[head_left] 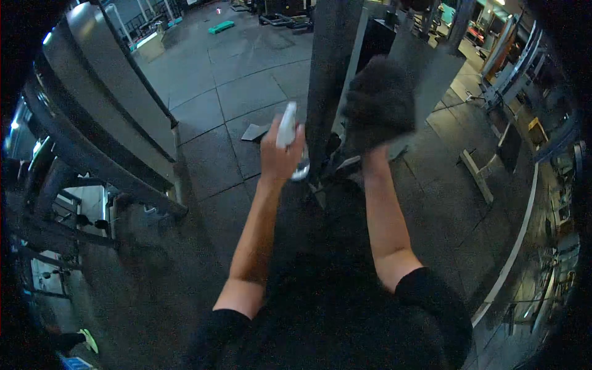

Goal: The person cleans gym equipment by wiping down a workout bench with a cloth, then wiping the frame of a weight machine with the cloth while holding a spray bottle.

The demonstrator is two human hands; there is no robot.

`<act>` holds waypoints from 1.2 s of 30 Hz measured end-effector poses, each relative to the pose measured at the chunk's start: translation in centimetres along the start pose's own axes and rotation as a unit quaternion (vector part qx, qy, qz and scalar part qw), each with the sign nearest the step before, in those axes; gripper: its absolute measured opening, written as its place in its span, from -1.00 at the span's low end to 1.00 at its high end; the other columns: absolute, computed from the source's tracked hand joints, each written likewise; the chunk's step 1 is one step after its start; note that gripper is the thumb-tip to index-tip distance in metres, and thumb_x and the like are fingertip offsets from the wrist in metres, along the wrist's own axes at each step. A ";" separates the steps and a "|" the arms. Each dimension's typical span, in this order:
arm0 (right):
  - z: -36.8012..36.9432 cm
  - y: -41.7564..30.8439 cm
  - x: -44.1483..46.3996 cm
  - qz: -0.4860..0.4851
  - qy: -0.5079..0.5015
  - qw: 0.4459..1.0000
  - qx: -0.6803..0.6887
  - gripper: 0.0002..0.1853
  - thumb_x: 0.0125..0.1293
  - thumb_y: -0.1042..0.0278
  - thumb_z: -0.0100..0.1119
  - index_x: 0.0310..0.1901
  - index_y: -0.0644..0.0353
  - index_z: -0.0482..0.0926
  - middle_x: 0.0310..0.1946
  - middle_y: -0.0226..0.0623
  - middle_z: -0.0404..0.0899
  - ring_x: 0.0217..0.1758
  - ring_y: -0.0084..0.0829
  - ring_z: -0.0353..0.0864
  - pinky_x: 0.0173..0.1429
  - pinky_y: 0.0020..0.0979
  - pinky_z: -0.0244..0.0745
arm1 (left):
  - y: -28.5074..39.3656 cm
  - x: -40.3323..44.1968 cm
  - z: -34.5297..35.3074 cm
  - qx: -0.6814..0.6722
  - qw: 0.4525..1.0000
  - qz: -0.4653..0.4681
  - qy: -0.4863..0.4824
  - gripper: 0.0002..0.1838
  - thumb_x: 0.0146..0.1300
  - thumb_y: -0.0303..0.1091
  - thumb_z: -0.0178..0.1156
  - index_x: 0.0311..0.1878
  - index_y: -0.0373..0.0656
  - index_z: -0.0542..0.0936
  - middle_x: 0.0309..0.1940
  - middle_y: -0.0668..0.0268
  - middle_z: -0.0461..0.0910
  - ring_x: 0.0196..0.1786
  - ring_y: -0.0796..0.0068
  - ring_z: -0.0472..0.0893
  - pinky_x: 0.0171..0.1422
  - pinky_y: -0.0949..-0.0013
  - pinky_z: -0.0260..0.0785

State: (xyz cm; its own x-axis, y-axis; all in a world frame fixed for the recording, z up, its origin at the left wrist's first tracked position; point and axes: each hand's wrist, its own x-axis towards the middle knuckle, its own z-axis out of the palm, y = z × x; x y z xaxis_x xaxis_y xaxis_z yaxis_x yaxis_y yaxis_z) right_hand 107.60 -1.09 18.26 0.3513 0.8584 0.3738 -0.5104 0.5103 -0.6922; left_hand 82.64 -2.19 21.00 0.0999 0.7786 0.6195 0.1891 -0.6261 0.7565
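Note:
My left hand (277, 157) is closed around a spray bottle (287, 125) with a white trigger head; part of its clear body shows below the fingers. A dark cloth (381, 105), smeared by motion, covers most of my right hand (374, 154), so only the wrist end shows. The fingers are hidden under the cloth, which moves with the hand. Just left of the cloth stands a dark upright post (330, 68) of a gym machine. The spray bottle is on the near left side of that post, apart from it.
Large grey machine panels (117, 86) rise on the left. Dark floor tiles (259, 55) stretch ahead, with a green step platform (221, 27) far off. On the right stands a low metal frame (476, 176). Another person's shoe (90, 340) shows at lower left.

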 end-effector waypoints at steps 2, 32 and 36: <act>7.9 -2.3 6.0 -0.129 0.074 0.983 -0.111 -0.08 0.48 -0.20 0.22 0.59 0.30 0.11 0.39 0.11 0.40 0.42 0.07 0.42 0.51 -0.02 0.32 | -1.6 -3.7 -0.3 0.032 0.999 -0.008 0.018 -0.80 0.44 -0.28 0.30 -0.05 -0.20 0.58 -0.38 0.16 0.68 -0.33 0.28 0.75 -0.25 0.20 0.54; 22.5 -15.2 21.2 -0.481 0.142 0.614 -0.609 -0.16 0.24 -0.08 0.52 0.26 0.50 0.39 0.07 0.19 0.55 0.11 0.19 0.63 0.20 -0.04 0.59 | -6.3 -20.4 -6.8 0.042 0.968 -0.234 0.086 -0.84 0.40 -0.36 0.30 -0.09 -0.24 0.59 -0.25 0.21 0.76 -0.29 0.49 0.70 -0.18 0.38 0.55; 30.2 -23.7 26.6 -0.475 0.183 0.611 -0.606 -0.08 0.26 -0.18 0.43 0.27 0.62 0.37 0.04 0.34 0.65 0.09 0.20 0.72 0.20 0.06 0.62 | -6.6 -20.4 -7.3 0.005 0.963 -0.260 0.066 -0.85 0.40 -0.37 0.29 -0.11 -0.24 0.61 -0.26 0.23 0.76 -0.29 0.53 0.70 -0.16 0.38 0.54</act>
State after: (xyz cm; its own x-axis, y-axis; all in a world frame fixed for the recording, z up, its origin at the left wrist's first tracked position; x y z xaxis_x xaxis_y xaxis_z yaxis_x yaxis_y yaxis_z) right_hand 105.31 11.19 63.27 0.3011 0.0223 0.9533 0.9394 0.1647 -0.3005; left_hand 72.27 -14.27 4.92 -0.1363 0.9742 0.1797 0.1898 -0.1524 0.9699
